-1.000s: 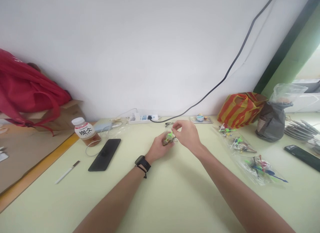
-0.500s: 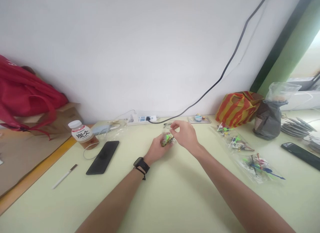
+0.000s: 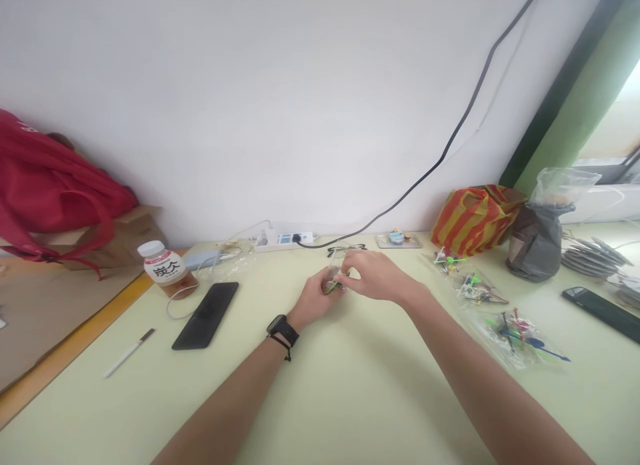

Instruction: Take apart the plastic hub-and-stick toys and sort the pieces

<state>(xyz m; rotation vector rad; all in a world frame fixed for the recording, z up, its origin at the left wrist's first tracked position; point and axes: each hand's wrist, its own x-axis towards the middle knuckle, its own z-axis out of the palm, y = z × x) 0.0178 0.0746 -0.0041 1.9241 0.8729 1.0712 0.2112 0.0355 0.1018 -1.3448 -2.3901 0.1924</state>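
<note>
Gripping a small clear packet (image 3: pixel 331 283) of green bits, your left hand (image 3: pixel 315 300) curls round it mid-table (image 3: pixel 350 392). Your right hand (image 3: pixel 376 278) pinches its top edge. A black phone (image 3: pixel 206 306) lies left, more packets (image 3: pixel 477 288) right.

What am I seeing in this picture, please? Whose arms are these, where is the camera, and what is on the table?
No machine: a person works with two bare hands. The camera sits on the person's head, looking forward and down, so both arms enter from below. The left hand and the right hand together hold a small item with green parts, too small to name. On the pale table are a black phone, a drink bottle, a white pen and clear bags of colourful small parts.
</note>
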